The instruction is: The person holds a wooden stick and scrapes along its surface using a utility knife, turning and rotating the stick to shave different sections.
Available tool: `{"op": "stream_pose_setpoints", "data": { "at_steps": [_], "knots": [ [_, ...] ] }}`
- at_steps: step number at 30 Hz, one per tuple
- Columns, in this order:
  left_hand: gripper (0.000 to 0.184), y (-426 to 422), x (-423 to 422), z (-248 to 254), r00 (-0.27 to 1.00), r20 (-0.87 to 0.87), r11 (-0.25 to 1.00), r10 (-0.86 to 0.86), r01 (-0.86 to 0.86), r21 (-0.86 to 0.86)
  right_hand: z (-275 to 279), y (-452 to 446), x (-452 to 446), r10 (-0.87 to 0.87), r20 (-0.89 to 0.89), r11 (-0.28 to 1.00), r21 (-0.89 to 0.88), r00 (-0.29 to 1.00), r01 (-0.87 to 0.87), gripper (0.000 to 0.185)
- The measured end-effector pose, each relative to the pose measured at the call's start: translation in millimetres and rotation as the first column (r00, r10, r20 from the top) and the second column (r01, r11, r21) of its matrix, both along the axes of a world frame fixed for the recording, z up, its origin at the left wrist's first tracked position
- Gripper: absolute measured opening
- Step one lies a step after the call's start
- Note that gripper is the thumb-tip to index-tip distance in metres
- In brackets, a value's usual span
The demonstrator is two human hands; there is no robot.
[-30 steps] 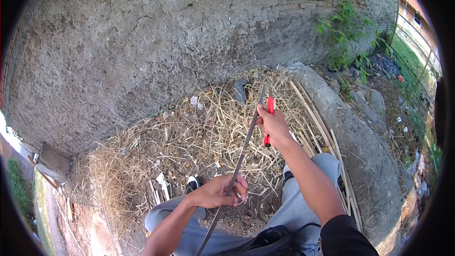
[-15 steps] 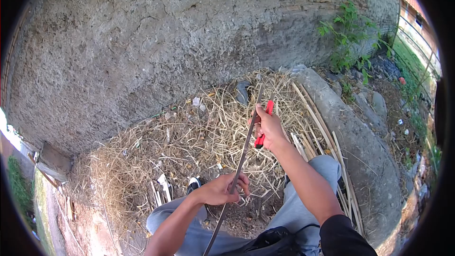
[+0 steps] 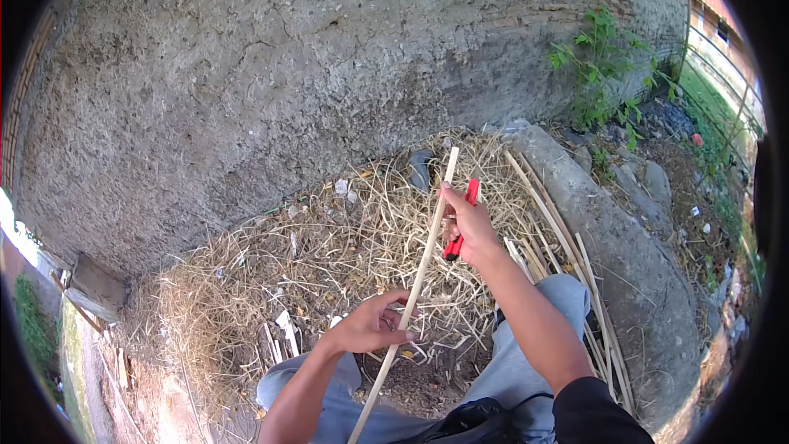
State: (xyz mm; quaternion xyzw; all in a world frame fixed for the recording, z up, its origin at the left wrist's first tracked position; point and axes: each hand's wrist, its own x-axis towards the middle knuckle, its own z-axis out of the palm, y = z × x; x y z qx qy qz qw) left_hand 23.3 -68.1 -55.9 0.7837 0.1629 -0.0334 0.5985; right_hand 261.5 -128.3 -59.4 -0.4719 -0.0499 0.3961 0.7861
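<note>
A long, thin strip [image 3: 426, 259] slants from the bottom centre up to the middle, its pale side facing me. Near its upper end my right hand [image 3: 468, 226] pinches it between thumb and fingers. The same hand also holds a red cutter [image 3: 472, 191] with a black end, against the palm. Lower down, my left hand [image 3: 374, 325] has its fingers curled around the strip, with the thumb across it. Part of the left fingers is hidden behind the strip.
Dry shavings [image 3: 205, 304] cover the ground between my legs and a rough wall [image 3: 288, 74]. Several long pale strips [image 3: 546, 201] lie beside a large grey stone [image 3: 633, 279] on the right. A green plant [image 3: 600, 66] grows by the wall.
The strip has turned over from its dark side to its pale side. My hands stay in nearly the same places, and the cutter is still in my right hand.
</note>
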Motion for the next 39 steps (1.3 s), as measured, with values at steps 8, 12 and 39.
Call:
{"op": "stream_pose_setpoints", "data": {
  "at_steps": [8, 12, 39],
  "knots": [
    [0.032, -14.2, 17.4, -17.3, 0.995, -0.019, 0.775, 0.099, -0.089, -0.626, -3.5, -3.6, -3.5, 0.0, 0.381, 0.998, -0.054, 0.925, 0.022, 0.033],
    [0.032, -23.8, 23.0, -12.8, 0.967, -0.102, 0.743, 0.232, -0.244, -0.623, -1.4, -5.8, 3.8, 0.071, 0.451, 0.986, -0.169, 0.89, 0.006, 0.035],
    [0.032, -32.7, 15.1, -38.0, 0.823, 0.168, 0.73, 0.542, -0.56, 0.392, -30.3, -4.4, -54.7, 0.762, 0.645, 0.614, -0.745, 0.049, 0.262, 0.028]
  ]
}}
